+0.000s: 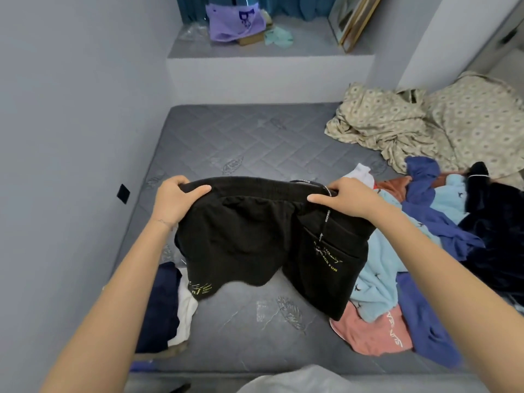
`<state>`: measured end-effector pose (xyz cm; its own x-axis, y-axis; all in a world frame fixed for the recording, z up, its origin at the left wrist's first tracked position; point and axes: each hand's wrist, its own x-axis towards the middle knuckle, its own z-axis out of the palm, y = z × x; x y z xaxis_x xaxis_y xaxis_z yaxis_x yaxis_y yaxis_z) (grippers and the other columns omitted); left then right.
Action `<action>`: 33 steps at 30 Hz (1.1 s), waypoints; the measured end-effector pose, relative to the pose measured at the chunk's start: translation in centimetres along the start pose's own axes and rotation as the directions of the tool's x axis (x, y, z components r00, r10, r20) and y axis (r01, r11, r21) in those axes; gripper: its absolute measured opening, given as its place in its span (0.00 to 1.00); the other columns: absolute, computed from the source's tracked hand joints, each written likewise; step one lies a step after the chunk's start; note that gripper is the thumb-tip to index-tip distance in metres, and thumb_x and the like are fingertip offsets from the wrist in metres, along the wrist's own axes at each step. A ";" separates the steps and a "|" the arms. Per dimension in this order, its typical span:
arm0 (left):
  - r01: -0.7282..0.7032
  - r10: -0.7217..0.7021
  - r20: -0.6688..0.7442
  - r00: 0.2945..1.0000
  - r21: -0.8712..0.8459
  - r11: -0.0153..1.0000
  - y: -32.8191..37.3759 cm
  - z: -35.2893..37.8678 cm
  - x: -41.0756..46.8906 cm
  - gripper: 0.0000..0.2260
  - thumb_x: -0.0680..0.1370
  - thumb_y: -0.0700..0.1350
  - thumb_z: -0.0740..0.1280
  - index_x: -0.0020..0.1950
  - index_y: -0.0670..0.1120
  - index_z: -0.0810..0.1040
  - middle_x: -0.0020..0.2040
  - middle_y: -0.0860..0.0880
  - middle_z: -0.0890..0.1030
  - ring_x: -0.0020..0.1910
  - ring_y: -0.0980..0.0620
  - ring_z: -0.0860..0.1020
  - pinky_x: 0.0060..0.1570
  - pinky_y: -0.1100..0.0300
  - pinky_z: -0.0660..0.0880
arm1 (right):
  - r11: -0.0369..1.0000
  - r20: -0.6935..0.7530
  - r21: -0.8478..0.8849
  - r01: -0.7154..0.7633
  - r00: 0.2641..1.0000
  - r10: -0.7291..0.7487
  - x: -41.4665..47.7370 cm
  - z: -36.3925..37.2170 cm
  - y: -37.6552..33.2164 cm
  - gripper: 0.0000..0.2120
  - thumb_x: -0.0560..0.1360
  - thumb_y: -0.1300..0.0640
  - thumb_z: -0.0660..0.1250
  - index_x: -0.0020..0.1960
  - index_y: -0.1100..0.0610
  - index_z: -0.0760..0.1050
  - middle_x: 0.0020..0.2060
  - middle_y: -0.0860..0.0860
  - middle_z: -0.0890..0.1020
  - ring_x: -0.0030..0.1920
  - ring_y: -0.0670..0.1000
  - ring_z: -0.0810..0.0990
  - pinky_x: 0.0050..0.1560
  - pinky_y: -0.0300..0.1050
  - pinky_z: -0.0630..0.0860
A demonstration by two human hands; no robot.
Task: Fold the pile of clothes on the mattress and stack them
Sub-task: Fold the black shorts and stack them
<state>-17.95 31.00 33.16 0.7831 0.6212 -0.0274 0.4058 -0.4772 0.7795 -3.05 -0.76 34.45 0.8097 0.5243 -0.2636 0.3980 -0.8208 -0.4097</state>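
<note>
While the black shorts point(266, 236) are held up by the waistband at the centre of the frame, one end of the band is gripped by the left hand point(175, 202) and the other by the right hand point(348, 197), with fingers curled over the fabric. The legs hang down to the grey mattress point(226, 137). The hem at lower left is draped on the dark blue and white garments point(167, 304) lying there, and the other leg is laid against the unfolded pile point(425, 251) at the right of the frame. A crooked fold is likely if the shorts are lowered as they hang, since either hem could be caught on neighbouring clothes. The dangling drawstring point(326, 214) could also be trapped inside the fold.
</note>
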 end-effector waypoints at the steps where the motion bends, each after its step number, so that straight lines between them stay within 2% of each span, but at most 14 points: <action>1: -0.012 0.012 -0.005 1.000 0.044 0.999 -0.2 -0.3 -0.1 0.17 0.72 0.50 0.75 0.34 0.43 0.71 0.32 0.48 0.71 0.32 0.52 0.69 0.32 0.62 0.64 | 1.000 0.029 -0.006 0.015 0.999 -0.015 -0.1 -0.1 -0.1 0.30 0.71 0.32 0.65 0.30 0.57 0.62 0.26 0.52 0.68 0.30 0.51 0.69 0.35 0.48 0.65; 3: -0.037 0.036 0.007 0.999 0.130 0.991 -0.7 -0.9 -0.3 0.14 0.72 0.49 0.74 0.36 0.42 0.73 0.35 0.48 0.74 0.35 0.52 0.71 0.34 0.64 0.66 | 0.999 0.114 -0.010 0.047 0.992 -0.046 -0.5 -0.3 -0.2 0.30 0.69 0.32 0.67 0.30 0.56 0.62 0.26 0.50 0.68 0.30 0.49 0.68 0.34 0.45 0.63; 5: -0.064 0.061 0.020 0.998 0.184 0.981 -1.1 -1.2 -0.5 0.12 0.73 0.47 0.74 0.40 0.39 0.77 0.39 0.46 0.77 0.40 0.50 0.73 0.36 0.60 0.66 | 0.997 0.184 0.014 0.074 0.980 -0.075 -0.8 -0.4 -0.1 0.23 0.68 0.35 0.71 0.30 0.52 0.69 0.28 0.46 0.72 0.32 0.46 0.72 0.35 0.41 0.65; 7: -0.087 0.088 0.004 0.996 0.217 0.972 -1.3 -1.1 -0.7 0.11 0.74 0.46 0.73 0.43 0.38 0.78 0.42 0.43 0.79 0.43 0.47 0.74 0.41 0.58 0.66 | 0.993 0.234 0.034 0.117 0.965 -0.121 -1.2 -0.4 -0.2 0.14 0.67 0.38 0.74 0.40 0.47 0.78 0.35 0.42 0.79 0.38 0.42 0.77 0.40 0.38 0.71; 10: -0.094 0.103 -0.026 0.994 0.245 0.965 -1.4 -0.8 -0.9 0.09 0.77 0.44 0.70 0.46 0.37 0.78 0.45 0.40 0.80 0.45 0.45 0.75 0.46 0.57 0.67 | 0.988 0.291 0.042 0.151 0.944 -0.157 -1.6 0.2 -0.5 0.25 0.66 0.40 0.76 0.59 0.48 0.79 0.47 0.43 0.82 0.48 0.44 0.80 0.54 0.44 0.76; 13: -0.100 0.110 -0.021 0.994 0.270 0.958 -1.5 -0.8 -0.8 0.08 0.79 0.42 0.67 0.50 0.37 0.78 0.48 0.38 0.81 0.51 0.41 0.77 0.48 0.57 0.68 | 0.984 0.333 0.116 0.133 0.928 -0.165 -2.0 0.7 -0.2 0.30 0.64 0.42 0.78 0.63 0.48 0.75 0.52 0.42 0.81 0.52 0.45 0.80 0.59 0.46 0.75; 17: -0.110 0.112 0.007 0.994 0.269 0.957 -1.5 -1.0 -0.7 0.08 0.80 0.40 0.64 0.51 0.35 0.78 0.50 0.38 0.80 0.53 0.40 0.76 0.48 0.60 0.65 | 0.975 0.365 0.173 0.137 0.911 -0.193 -2.2 1.5 0.5 0.31 0.63 0.44 0.79 0.63 0.46 0.73 0.54 0.41 0.80 0.54 0.44 0.79 0.59 0.45 0.75; 20: -0.065 0.073 -0.028 0.997 0.227 0.972 -1.6 -0.9 -0.8 0.08 0.80 0.39 0.64 0.53 0.35 0.79 0.52 0.38 0.80 0.54 0.41 0.76 0.49 0.62 0.64 | 0.967 0.379 0.206 0.150 0.899 -0.221 -2.2 2.0 1.1 0.24 0.63 0.47 0.80 0.55 0.43 0.73 0.50 0.42 0.80 0.52 0.45 0.79 0.55 0.44 0.76; 24: 0.017 -0.003 -0.094 0.996 0.139 0.990 -1.9 -0.6 -1.3 0.08 0.79 0.40 0.65 0.53 0.36 0.80 0.51 0.40 0.81 0.53 0.44 0.76 0.52 0.60 0.67 | 0.953 0.352 0.301 0.036 0.925 -0.147 -1.9 2.1 2.8 0.11 0.68 0.57 0.77 0.47 0.53 0.78 0.45 0.54 0.84 0.46 0.55 0.83 0.52 0.53 0.80; 27: 0.094 -0.087 -0.089 0.992 0.075 0.993 -2.5 -0.4 -1.6 0.09 0.78 0.42 0.67 0.49 0.36 0.81 0.45 0.42 0.80 0.47 0.45 0.76 0.50 0.57 0.70 | 0.922 0.270 0.386 -0.023 0.959 -0.089 -1.8 2.4 3.6 0.06 0.71 0.60 0.75 0.46 0.60 0.81 0.42 0.56 0.85 0.44 0.54 0.83 0.49 0.48 0.80; 30: 0.142 -0.143 -0.008 0.990 -0.065 0.988 -2.7 0.4 -2.2 0.12 0.77 0.44 0.69 0.44 0.34 0.81 0.39 0.43 0.78 0.41 0.47 0.75 0.43 0.56 0.70 | 0.783 0.152 0.618 -0.077 0.988 -0.022 -1.9 3.0 2.5 0.02 0.73 0.61 0.73 0.46 0.57 0.82 0.38 0.50 0.85 0.40 0.49 0.83 0.43 0.38 0.79; 33: 0.123 -0.110 0.070 0.991 -0.226 0.966 -1.3 1.4 -3.6 0.08 0.77 0.42 0.69 0.42 0.38 0.82 0.39 0.44 0.79 0.39 0.51 0.75 0.42 0.57 0.71 | 0.610 0.080 0.787 -0.095 0.995 0.052 -1.7 3.8 0.5 0.05 0.73 0.61 0.73 0.49 0.60 0.82 0.38 0.52 0.85 0.39 0.49 0.83 0.43 0.40 0.80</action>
<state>-20.60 28.55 31.35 0.7651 0.6246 -0.1567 0.3822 -0.2446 0.8911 -5.83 -1.19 31.37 0.7923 0.4975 -0.3531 -0.1728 -0.3721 -0.9120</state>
